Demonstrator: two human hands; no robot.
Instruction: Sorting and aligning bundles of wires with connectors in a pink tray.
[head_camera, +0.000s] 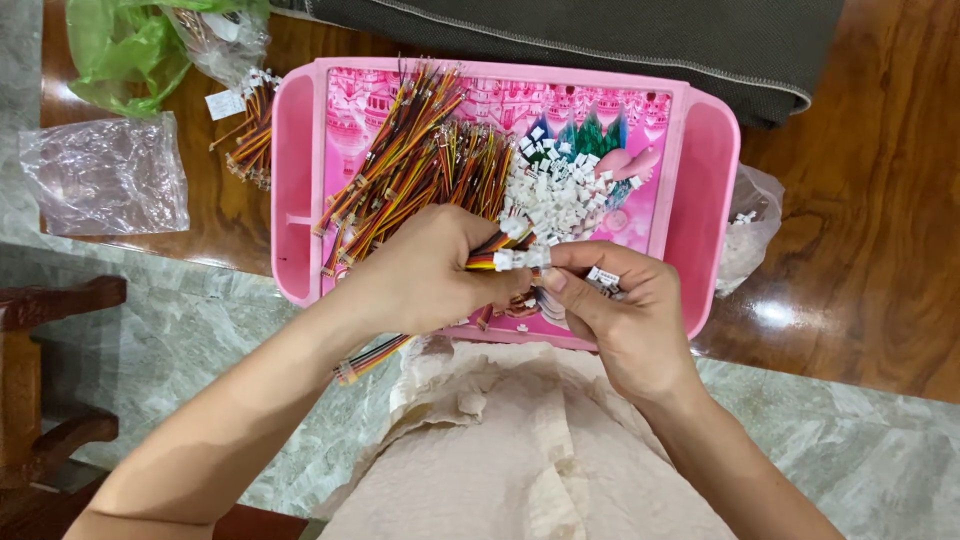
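On the wooden table (850, 250), at twelve o'clock from our lap: one dark fabric mat (600, 40), laid flat. Below it, one pink tray (705, 180), its walls keeping loose parts corralled. Inside, at ten o'clock, a heap of striped wire leads (420, 150); at one o'clock, a pile of white connector housings (555, 195), both within easy reach. At nine o'clock, two plastic bags (105, 175). Our left hand (420, 270) is closed around a wire bundle (495, 255), ends fanned rightward. Our right hand (625, 310) pinches a white housing (525, 258) against those ends, sparing fingers curled on spare housings.
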